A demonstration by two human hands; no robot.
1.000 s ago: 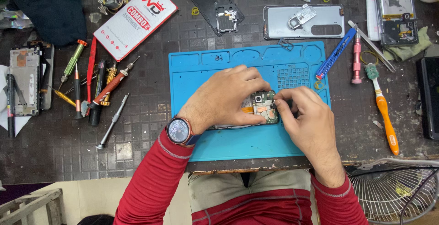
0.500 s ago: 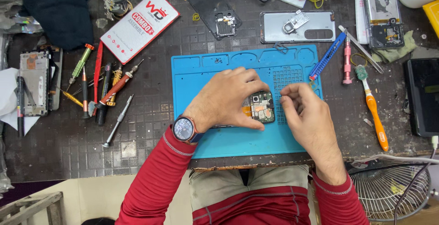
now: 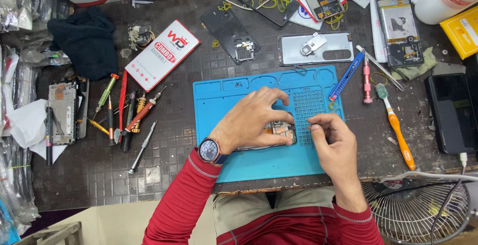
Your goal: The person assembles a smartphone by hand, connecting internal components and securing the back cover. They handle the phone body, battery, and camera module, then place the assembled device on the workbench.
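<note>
Blue rubber mat (image 3: 234, 160) at the near middle of the dark tiled bench (image 3: 164, 175), with an opened phone (image 3: 280, 131) lying on it, mostly covered. Left hand (image 3: 249, 120) spread flat over that phone, fingers (image 3: 271, 96) arched and pressing it down; only a corner of exposed circuit board and a sliver of the lower edge peeking out from under the palm. Right hand (image 3: 332, 140) just beside the phone's right end, thumb and forefinger pinched together near the mat's gridded patch; too small to tell whether anything sits between them. Wristwatch (image 3: 209, 150) on the left wrist, red sleeves on both arms.

Left of the mat, a loose row of screwdrivers (image 3: 130, 120), some overlapping so that tips and handles cannot be sorted out. Farther left, a stripped phone frame (image 3: 62, 111) partly over white paper. Behind the mat, a black back cover (image 3: 230, 33) and a grey phone back (image 3: 314, 49). To the right, a blue cutter (image 3: 346, 76), a red-handled tool (image 3: 366, 81) and an orange toothbrush (image 3: 396, 125). Black slab (image 3: 453, 113) at the right edge, cut off by the frame. Wire fan guard (image 3: 418, 210) at lower right, partly out of view. Dark cloth (image 3: 84, 41) at upper left.
</note>
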